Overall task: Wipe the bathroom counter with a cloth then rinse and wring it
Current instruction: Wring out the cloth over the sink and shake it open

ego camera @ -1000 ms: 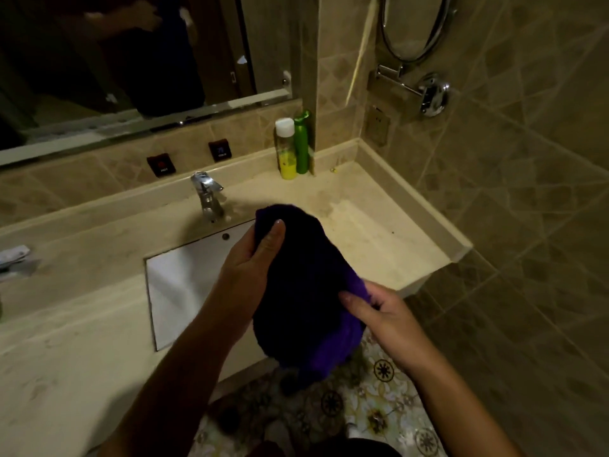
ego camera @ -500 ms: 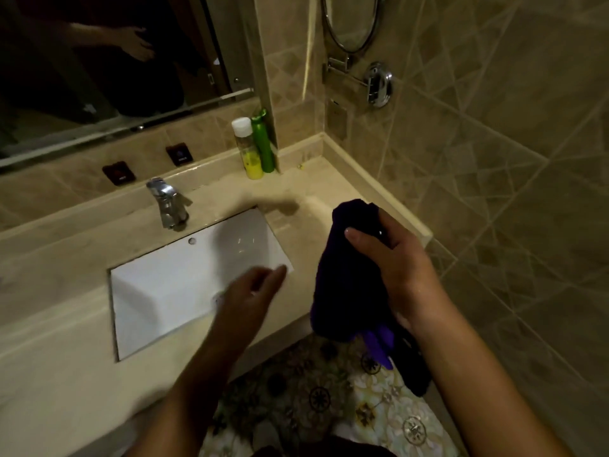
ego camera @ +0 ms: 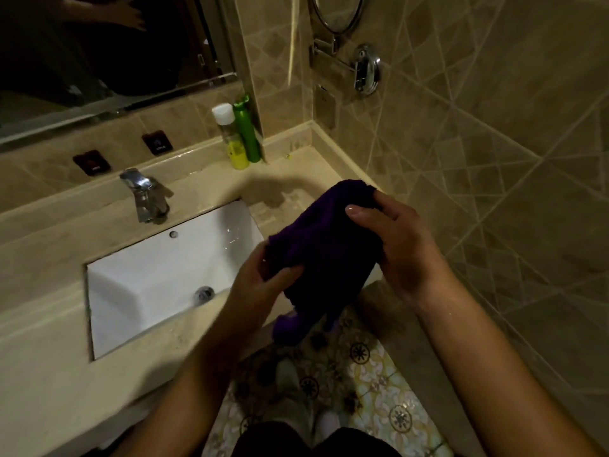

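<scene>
A dark purple cloth (ego camera: 324,245) hangs bunched in the air above the right end of the beige stone counter (ego camera: 52,374). My right hand (ego camera: 392,249) grips its upper right part, thumb on top. My left hand (ego camera: 260,278) pinches its lower left edge. The cloth's bottom end droops past the counter's front edge, over the floor. The white rectangular sink (ego camera: 158,275) lies to the left of both hands, with the chrome faucet (ego camera: 145,196) behind it.
A clear bottle with yellow liquid (ego camera: 232,138) and a green bottle (ego camera: 247,130) stand in the back corner. A tiled wall with a chrome mirror mount (ego camera: 365,69) rises on the right. Patterned floor tiles (ego camera: 372,384) lie below.
My left hand, which had let go and hovered over the sink, has come back and taken the cloth's lower left edge. My right hand still holds the cloth above the counter's right end.
</scene>
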